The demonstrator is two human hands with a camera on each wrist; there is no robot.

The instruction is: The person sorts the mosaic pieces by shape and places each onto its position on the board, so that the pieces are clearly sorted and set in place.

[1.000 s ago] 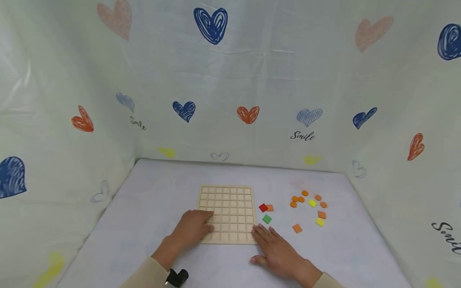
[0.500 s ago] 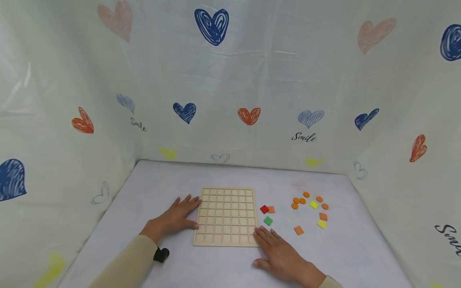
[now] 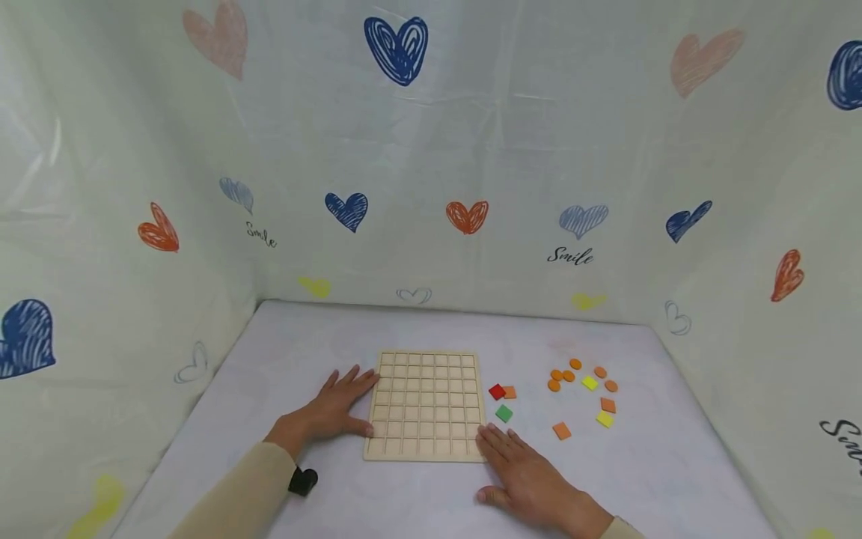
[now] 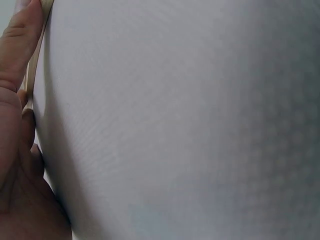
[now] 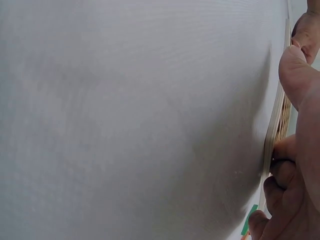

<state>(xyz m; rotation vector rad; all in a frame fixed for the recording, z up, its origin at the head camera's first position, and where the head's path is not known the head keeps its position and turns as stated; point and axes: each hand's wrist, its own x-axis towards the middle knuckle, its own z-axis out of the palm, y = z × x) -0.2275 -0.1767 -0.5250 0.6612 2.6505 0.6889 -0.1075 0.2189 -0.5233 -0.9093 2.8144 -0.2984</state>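
Note:
A pale wooden grid board (image 3: 427, 408) with rows of square recesses lies flat on the white table. My left hand (image 3: 330, 408) is spread along its left side, with fingertips and thumb touching the edge. At the lower right corner, my right hand (image 3: 528, 479) lies palm down, straight fingers against the board and thumb apart on the tabletop. Each wrist view catches only part of a hand, beside the board's thin edge (image 4: 31, 75). Just right of the board are a red square tile (image 3: 497, 391), an orange square tile (image 3: 509, 392) touching it, and a green square tile (image 3: 503, 413).
Farther right, several orange discs (image 3: 569, 376) lie scattered with yellow square tiles (image 3: 604, 419) and orange square tiles (image 3: 562, 431). A white sheet (image 3: 431, 150) printed with hearts hangs around the table's back and sides.
My left hand has drawn back leftward from over the board's recesses to its left edge, fingers now spread. The right hand stays at the lower right corner. The view has shifted slightly.

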